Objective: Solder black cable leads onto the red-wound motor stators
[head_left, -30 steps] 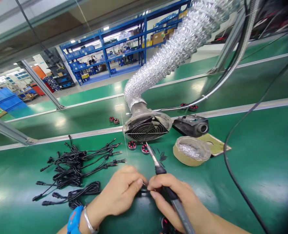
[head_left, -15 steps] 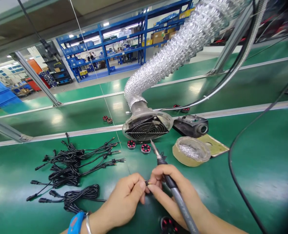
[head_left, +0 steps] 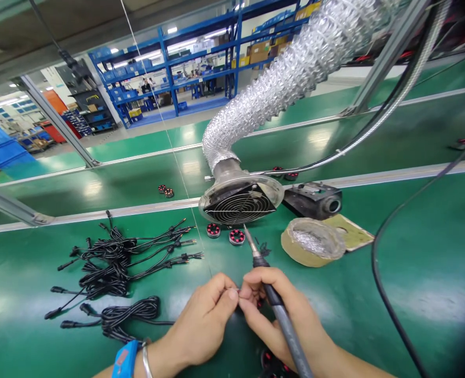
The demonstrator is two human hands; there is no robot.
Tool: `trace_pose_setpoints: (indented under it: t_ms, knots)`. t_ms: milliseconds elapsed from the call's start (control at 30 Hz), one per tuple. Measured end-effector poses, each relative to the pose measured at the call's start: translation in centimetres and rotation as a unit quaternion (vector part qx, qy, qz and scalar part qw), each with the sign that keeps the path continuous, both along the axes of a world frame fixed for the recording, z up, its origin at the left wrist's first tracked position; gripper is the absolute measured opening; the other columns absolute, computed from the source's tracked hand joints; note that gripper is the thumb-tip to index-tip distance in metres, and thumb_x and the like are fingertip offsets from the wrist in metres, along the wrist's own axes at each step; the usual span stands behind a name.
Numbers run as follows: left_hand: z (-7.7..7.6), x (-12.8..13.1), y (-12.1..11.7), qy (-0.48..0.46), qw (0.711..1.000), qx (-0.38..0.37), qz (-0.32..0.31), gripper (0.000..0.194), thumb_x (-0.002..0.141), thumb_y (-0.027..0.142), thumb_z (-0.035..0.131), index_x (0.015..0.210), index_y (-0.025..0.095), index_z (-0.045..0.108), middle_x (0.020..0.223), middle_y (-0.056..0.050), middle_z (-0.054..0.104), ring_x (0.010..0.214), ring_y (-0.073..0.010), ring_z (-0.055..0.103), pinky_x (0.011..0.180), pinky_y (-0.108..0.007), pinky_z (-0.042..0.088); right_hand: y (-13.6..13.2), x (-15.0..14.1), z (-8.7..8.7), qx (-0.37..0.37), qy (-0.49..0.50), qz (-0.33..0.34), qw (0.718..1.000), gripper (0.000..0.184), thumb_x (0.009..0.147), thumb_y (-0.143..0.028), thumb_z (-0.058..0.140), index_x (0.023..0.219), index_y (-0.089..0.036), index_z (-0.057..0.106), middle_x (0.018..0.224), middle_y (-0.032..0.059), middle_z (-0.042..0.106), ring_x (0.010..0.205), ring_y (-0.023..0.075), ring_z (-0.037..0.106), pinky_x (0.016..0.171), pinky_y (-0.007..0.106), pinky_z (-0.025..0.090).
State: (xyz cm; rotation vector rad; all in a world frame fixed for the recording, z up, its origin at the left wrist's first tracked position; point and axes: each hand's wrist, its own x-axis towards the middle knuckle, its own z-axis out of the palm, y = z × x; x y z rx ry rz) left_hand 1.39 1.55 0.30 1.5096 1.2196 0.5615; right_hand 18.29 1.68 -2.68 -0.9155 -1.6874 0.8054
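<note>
My left hand (head_left: 203,323) is closed in a pinch at the centre front. From a coiled black cable (head_left: 138,312) a lead runs under that hand, and a thin wire end shows at the fingertips. My right hand (head_left: 305,320) grips a soldering iron (head_left: 289,331), its metal tip pointing up and away. Thumb and forefinger of this hand also meet the wire end, beside the left fingertips. Below the hands, partly hidden, are round parts (head_left: 272,362) with red segments. Past the iron's tip sit two similar red-and-black motor stators (head_left: 236,237), (head_left: 213,230).
Several bundled black cables (head_left: 110,262) lie at left. A fume extractor fan (head_left: 240,205) with a foil duct (head_left: 272,89) stands ahead. Right of it are a soldering iron holder (head_left: 315,200), a round tub (head_left: 295,254) of silvery material and a yellow sponge (head_left: 352,233).
Both hands stay close together in front of me. The black sleeve and orange wire seen between the fingertips earlier are now hidden, with only a thin end showing. The view has shifted slightly.
</note>
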Motion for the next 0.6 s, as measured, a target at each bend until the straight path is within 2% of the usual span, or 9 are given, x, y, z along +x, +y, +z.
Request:
trace_pose_setpoints:
  t_ms: [133, 267, 400, 600]
  knots:
    - [-0.2, -0.2, 0.4, 0.013, 1.0, 0.016, -0.009, 0.031, 0.099, 0.043, 0.039, 0.084, 0.019, 0.052, 0.078, 0.002, 0.053, 0.074, -0.0139, 0.046, 0.067, -0.025, 0.034, 0.1, 0.5, 0.0, 0.02, -0.012, 0.002, 1.0, 0.031, 0.084, -0.012, 0.055, 0.11, -0.026, 0.046, 0.083, -0.0028, 0.062, 0.061, 0.0084, 0.062, 0.059, 0.017, 0.056]
    - [0.0, -0.3, 0.4, 0.074, 0.997, 0.021, -0.027, 0.026, 0.099, 0.038, 0.039, 0.082, 0.021, 0.049, 0.074, 0.004, 0.051, 0.07, -0.0138, 0.045, 0.064, -0.026, 0.032, 0.7, 1.1, 0.3, 0.104, -0.048, -0.011, 0.993, 0.031, 0.085, -0.01, 0.058, 0.112, -0.024, 0.05, 0.091, 0.0017, 0.067, 0.065, 0.0101, 0.064, 0.063, 0.021, 0.056]
    - [0.4, -0.2, 0.2, 0.102, 0.993, 0.032, -0.048, 0.025, 0.099, 0.035, 0.04, 0.079, 0.021, 0.047, 0.071, 0.004, 0.049, 0.066, -0.0133, 0.043, 0.061, -0.026, 0.03, 1.2, 1.1, 0.5, 0.167, -0.073, 0.023, 0.983, 0.025, 0.088, -0.007, 0.057, 0.107, -0.023, 0.055, 0.086, 0.0019, 0.069, 0.07, 0.013, 0.064, 0.065, 0.024, 0.055]
    - [1.0, -0.2, 0.5, 0.104, 0.993, 0.041, -0.045, 0.019, 0.095, 0.029, 0.045, 0.078, 0.02, 0.05, 0.07, 0.004, 0.053, 0.067, -0.0135, 0.047, 0.063, -0.026, 0.031, 1.9, 1.8, 1.1, 0.143, -0.085, 0.026, 0.986, 0.024, 0.087, -0.006, 0.056, 0.105, -0.022, 0.057, 0.077, -0.0008, 0.067, 0.065, 0.0119, 0.062, 0.061, 0.022, 0.052]
